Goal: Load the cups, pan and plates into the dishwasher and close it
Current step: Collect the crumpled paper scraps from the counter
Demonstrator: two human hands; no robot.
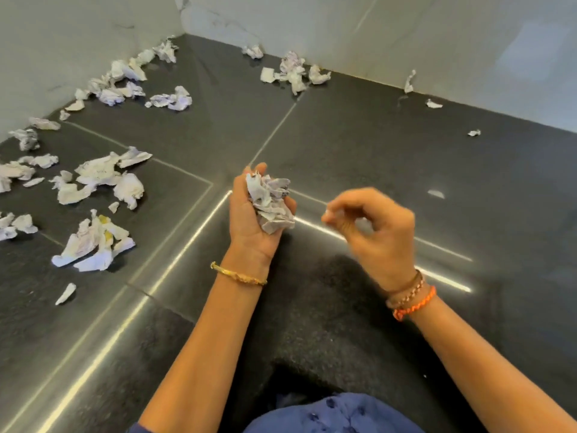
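While palm-up, left hand point(254, 214) around crumpled paper point(271, 204).

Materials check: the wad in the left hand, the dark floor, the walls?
Wad in the left hand: crumpled paper, matte white with faint purple marks, sharp creases. Floor: dark speckled stone or tile, semi-gloss, thin joints and light streaks. Walls: pale, veined, probably marble-look slab or tile.

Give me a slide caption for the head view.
Left hand holds crumpled paper; right hand hovers beside it over the dark floor.
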